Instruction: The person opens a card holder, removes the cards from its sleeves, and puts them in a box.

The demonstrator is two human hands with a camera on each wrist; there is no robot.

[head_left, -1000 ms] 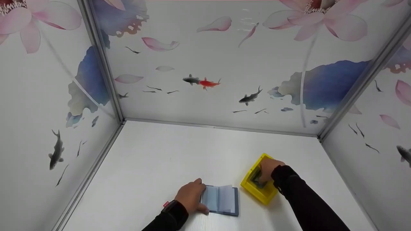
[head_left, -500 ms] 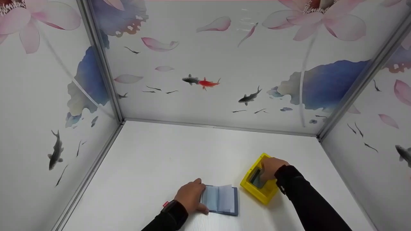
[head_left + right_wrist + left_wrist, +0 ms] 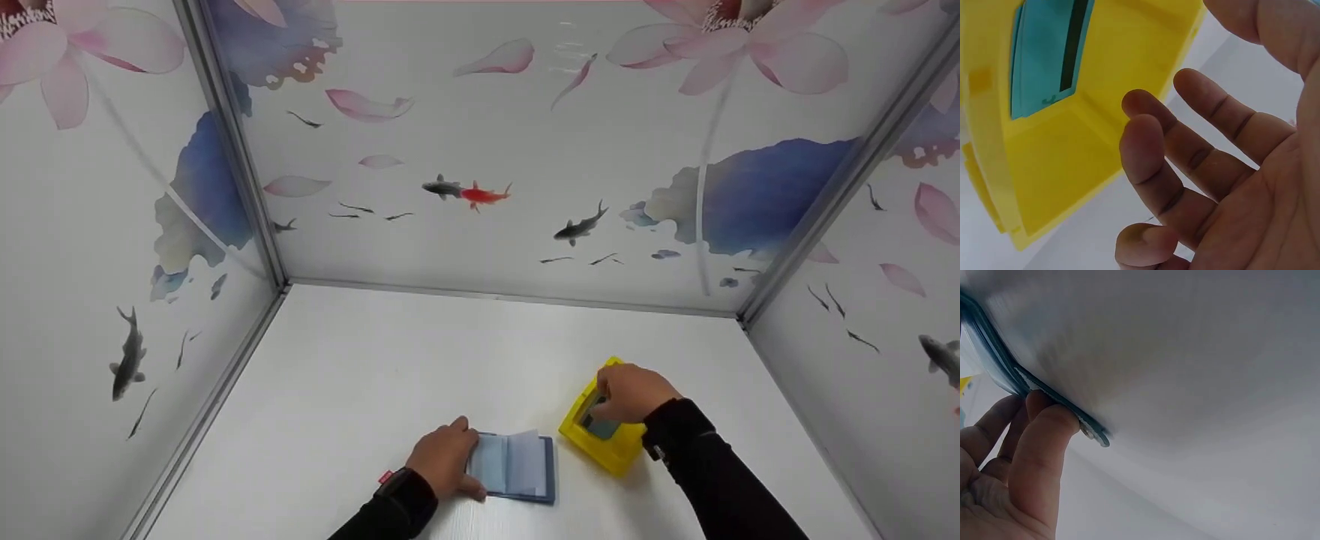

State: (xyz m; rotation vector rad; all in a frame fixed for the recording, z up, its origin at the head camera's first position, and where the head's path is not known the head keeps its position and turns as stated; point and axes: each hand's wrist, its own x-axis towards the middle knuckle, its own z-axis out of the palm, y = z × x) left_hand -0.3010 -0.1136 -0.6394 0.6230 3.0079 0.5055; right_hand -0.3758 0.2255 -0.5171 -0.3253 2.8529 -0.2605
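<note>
A blue card holder (image 3: pixel 550 469) lies open on the white table, its clear sleeves (image 3: pixel 525 459) spread and one raised a little. My left hand (image 3: pixel 442 459) holds its left edge; in the left wrist view the thumb presses the cover (image 3: pixel 1067 402), with fingers behind it. Right of the holder stands a yellow box (image 3: pixel 611 454). My right hand (image 3: pixel 637 392) is over this box, fingers loosely bent and apart, with nothing seen between them. Inside the box are blue-green cards (image 3: pixel 1044 62), the front one with a dark stripe; the hand partly covers them in the head view.
White panels printed with flowers and fish enclose the table (image 3: pixel 390 360) at the back (image 3: pixel 480 240) and both sides. Grey metal strips (image 3: pixel 232 142) run along the corners. The box sits at an angle, close to the holder's right side.
My right hand has come up from inside the box and its fingers have parted, showing more of the cards. The left hand and the card holder have stayed in place.
</note>
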